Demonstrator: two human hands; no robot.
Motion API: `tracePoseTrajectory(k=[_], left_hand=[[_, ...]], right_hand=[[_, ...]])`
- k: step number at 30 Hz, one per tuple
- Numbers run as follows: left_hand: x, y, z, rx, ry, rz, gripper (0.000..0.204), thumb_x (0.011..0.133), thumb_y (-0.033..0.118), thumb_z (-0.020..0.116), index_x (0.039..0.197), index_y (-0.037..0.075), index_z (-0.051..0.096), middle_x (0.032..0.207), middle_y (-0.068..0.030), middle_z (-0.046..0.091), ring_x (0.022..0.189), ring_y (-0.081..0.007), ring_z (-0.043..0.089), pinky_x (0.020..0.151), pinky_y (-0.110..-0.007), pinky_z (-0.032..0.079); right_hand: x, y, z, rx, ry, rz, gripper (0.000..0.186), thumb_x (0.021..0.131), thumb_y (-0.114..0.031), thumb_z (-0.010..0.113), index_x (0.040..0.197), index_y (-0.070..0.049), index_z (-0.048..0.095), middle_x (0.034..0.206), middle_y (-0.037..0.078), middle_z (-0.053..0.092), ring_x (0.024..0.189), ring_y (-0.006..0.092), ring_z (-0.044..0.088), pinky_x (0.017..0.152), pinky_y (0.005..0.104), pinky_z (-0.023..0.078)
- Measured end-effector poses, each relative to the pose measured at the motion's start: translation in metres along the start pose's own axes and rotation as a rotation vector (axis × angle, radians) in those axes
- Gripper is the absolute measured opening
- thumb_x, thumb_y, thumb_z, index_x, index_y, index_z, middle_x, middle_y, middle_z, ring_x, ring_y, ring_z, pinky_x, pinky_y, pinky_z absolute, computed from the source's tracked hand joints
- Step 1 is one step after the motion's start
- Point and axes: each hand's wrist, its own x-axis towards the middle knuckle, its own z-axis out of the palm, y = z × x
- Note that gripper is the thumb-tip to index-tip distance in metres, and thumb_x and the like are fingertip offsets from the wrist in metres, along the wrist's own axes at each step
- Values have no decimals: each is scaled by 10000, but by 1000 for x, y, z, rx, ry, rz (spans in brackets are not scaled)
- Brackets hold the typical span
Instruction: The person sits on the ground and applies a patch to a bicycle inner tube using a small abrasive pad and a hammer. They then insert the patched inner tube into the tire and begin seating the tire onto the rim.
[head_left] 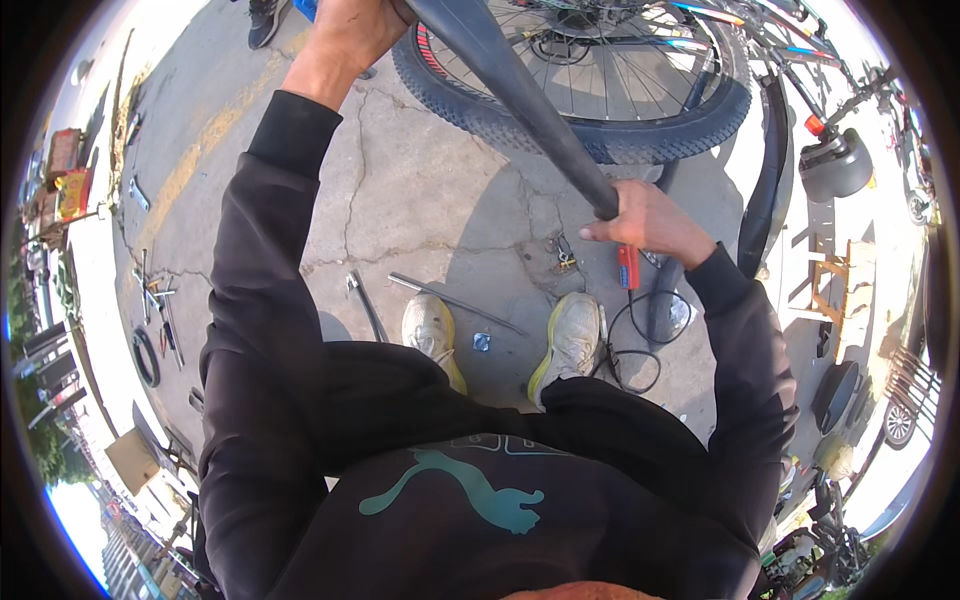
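A smooth black inner tube (520,100), looking inflated, runs slantwise between my two hands, above the ground and in front of a bicycle wheel. My right hand (655,222) is closed round its lower end. My left hand (355,35) is at the top edge, its fingers curled against the tube and partly cut off by the frame. Behind the tube, the bicycle wheel (620,150) with its knobbly black tyre belongs to a bike that shows only in part. Just below my right hand lies a red-handled tool (628,267) with a thin black cord.
Between my shoes and the wheel is cracked concrete. A metal rod (455,302) and a dark bar (366,305) lie by my shoes, with a small silvery square patch (481,342). Several hand tools (160,300) are spread at left. A black tyre (765,170) lies at right. Another person's shoe (264,22) shows far left.
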Motion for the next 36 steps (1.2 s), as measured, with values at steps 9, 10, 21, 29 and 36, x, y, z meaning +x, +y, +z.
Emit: tracePoseTrajectory(k=[9,10,21,29,36], left_hand=[[25,-24,-116,207,490,18,301,1046,264,462,1068,0,604,976,-144,679,907,-255,685,807,-359,586],[13,-9,-141,231,546,104,299,1045,264,464,1055,-1,603,958,-133,674,885,-250,682,787,-361,585],[-85,-56,-238,1251,189,55,371,827,-27,713,1154,59,559,1147,-106,599,958,-207,627,807,-395,582],[-100,-82,-215,827,512,-358,379,963,285,650,1269,65,615,1315,-132,579,1140,-254,639,982,-394,532],[-99,-114,-171,325,567,-312,211,996,265,632,1125,111,698,1095,4,684,1030,-125,645,925,-283,554]], right_hand=[[-30,-54,-159,-690,1184,62,311,914,-219,651,1173,-46,644,888,225,707,782,373,706,686,395,563],[4,-59,-141,-629,1022,-42,322,916,-232,650,1170,-34,643,894,229,705,808,390,699,713,412,558],[80,-64,-6,-608,350,-23,595,827,-468,762,1135,14,599,851,237,691,843,428,683,747,476,534],[41,9,-82,-132,110,74,594,779,-325,824,1193,53,628,897,157,715,864,215,698,828,344,523],[44,-43,-25,-508,383,-282,272,897,-246,709,1041,-24,645,1074,97,690,902,323,665,771,411,538]])
